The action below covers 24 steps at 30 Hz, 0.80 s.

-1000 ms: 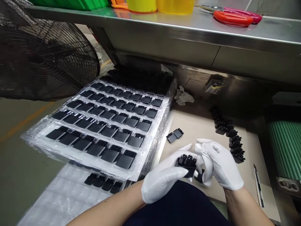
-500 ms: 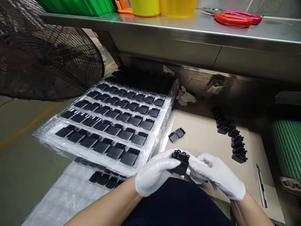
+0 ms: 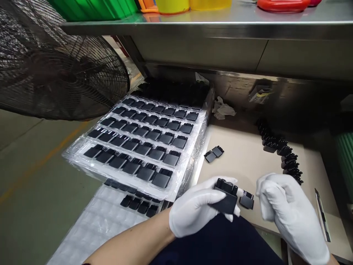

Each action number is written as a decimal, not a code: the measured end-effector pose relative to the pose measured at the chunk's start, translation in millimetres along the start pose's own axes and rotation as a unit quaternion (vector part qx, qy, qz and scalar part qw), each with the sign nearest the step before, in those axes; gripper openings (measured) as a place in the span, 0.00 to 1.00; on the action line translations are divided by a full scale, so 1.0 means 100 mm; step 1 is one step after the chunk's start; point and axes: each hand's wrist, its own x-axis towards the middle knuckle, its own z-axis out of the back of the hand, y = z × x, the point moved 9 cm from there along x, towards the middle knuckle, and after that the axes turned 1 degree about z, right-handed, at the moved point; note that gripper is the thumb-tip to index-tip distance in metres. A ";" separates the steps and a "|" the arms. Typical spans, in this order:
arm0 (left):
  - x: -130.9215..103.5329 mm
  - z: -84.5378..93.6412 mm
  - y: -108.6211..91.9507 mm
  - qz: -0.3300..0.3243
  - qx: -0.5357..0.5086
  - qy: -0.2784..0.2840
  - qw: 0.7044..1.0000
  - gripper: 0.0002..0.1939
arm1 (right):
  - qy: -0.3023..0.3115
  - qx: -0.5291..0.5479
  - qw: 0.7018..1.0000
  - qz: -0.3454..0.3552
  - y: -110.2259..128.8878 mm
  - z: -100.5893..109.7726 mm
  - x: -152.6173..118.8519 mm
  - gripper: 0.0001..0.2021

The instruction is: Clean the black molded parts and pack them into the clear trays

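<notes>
In the head view my left hand [image 3: 194, 206], white-gloved, is closed on a black plastic part [image 3: 226, 197], its knobbed edge turned up and its flat face toward me. Another black part [image 3: 246, 200] lies on the beige board just right of that hand. My right hand [image 3: 286, 209], also gloved, is over the board with its fingers curled together; whatever they may hold is hidden. Two similar parts [image 3: 214, 154] lie side by side farther back. A staggered row of black parts [image 3: 288, 158] runs along the board's right side.
A stack of clear plastic trays [image 3: 154, 189] filled with black parts stands left of the beige board [image 3: 234, 140]. A cutter knife [image 3: 322, 215] lies at the right. A metal shelf [image 3: 193, 29] crosses above, and a large fan [image 3: 63, 77] stands at the far left.
My right hand has moved right, away from my left hand, and its fingers have curled. The black part beside my left hand now shows on the board. The view has shifted slightly.
</notes>
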 end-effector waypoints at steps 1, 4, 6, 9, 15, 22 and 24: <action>0.00 0.01 0.01 0.002 -0.011 -0.003 1.000 0.19 | 0.016 -0.046 0.999 0.001 0.04 -0.03 -0.02 0.12; -0.01 0.04 0.05 0.007 -0.036 -0.004 0.999 0.28 | 0.066 -0.129 0.988 0.057 0.20 -0.15 -0.05 0.14; -0.02 0.07 0.06 0.009 -0.030 -0.011 0.999 0.31 | 0.062 -0.157 0.979 0.117 0.31 -0.19 -0.06 0.11; -0.03 0.10 0.07 0.008 -0.018 -0.024 1.000 0.33 | 0.055 -0.192 0.962 0.185 0.37 -0.26 -0.09 0.07; 0.00 0.09 0.09 0.006 0.024 -0.018 1.000 0.33 | 0.031 -0.263 0.939 0.219 0.45 -0.36 -0.06 0.06; 0.08 0.04 0.06 0.002 0.085 0.011 0.996 0.12 | 0.025 -0.312 0.920 0.238 0.46 -0.43 -0.04 0.06; 0.09 0.08 0.07 0.001 0.103 0.006 0.995 0.14 | 0.021 -0.325 0.916 0.236 0.43 -0.44 -0.05 0.07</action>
